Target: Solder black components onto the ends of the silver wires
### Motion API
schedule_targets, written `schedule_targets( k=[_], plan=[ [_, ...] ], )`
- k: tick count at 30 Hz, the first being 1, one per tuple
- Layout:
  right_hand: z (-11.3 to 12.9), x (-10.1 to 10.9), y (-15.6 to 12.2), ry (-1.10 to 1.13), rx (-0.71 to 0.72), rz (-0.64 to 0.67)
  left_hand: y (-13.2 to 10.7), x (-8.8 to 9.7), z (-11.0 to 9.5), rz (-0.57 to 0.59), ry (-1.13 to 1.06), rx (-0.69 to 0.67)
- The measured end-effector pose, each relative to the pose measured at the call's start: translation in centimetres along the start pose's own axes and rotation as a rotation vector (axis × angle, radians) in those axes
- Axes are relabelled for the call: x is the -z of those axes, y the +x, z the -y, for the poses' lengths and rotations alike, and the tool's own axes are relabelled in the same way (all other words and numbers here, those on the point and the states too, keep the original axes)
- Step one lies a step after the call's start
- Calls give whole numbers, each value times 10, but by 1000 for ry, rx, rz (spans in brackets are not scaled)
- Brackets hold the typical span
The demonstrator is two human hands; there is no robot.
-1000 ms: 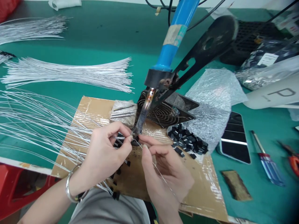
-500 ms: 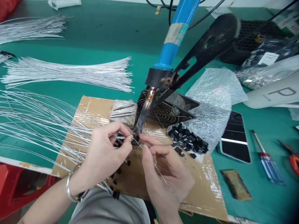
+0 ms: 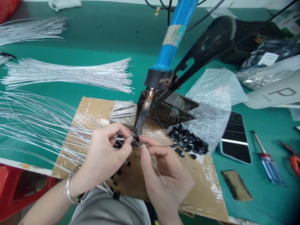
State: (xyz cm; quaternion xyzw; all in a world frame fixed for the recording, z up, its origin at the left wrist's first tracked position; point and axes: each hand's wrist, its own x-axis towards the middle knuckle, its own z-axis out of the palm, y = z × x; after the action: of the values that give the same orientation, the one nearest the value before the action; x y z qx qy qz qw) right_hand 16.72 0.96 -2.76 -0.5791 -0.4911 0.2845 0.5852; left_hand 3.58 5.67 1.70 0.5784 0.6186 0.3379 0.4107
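My left hand (image 3: 109,147) is closed in a pinch on a thin silvery wire (image 3: 120,138), its fingertips just below the soldering iron's tip. My right hand (image 3: 164,172) pinches a strand of solder wire (image 3: 161,177) between thumb and index finger; the strand runs down across the palm. Its upper end reaches a small black piece (image 3: 136,139) by the left fingertips. Above both hands, the blue-handled soldering iron (image 3: 164,57) slants down in a black bracket (image 3: 206,43). Fingers partly hide where wire, black piece and solder meet.
Loose white wires (image 3: 47,125) spread left over the cardboard (image 3: 199,187). A wire bundle (image 3: 70,75) lies behind. A fan (image 3: 164,114) and a pad with metal rods (image 3: 124,122) stand near the iron. Black pieces (image 3: 187,139), a phone (image 3: 235,137) and a screwdriver (image 3: 269,162) lie right.
The iron and its bracket have shifted slightly left, and the tip sits a little higher. My right hand has moved slightly left with the solder wire. My left hand is almost still.
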Motion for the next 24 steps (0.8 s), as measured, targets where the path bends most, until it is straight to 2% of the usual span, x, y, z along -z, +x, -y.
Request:
schedule_targets(
  k=[24],
  plan=[
    [2, -2, -1, -29, 33, -23, 1, -1, 1, 2, -30, -23]
  ],
)
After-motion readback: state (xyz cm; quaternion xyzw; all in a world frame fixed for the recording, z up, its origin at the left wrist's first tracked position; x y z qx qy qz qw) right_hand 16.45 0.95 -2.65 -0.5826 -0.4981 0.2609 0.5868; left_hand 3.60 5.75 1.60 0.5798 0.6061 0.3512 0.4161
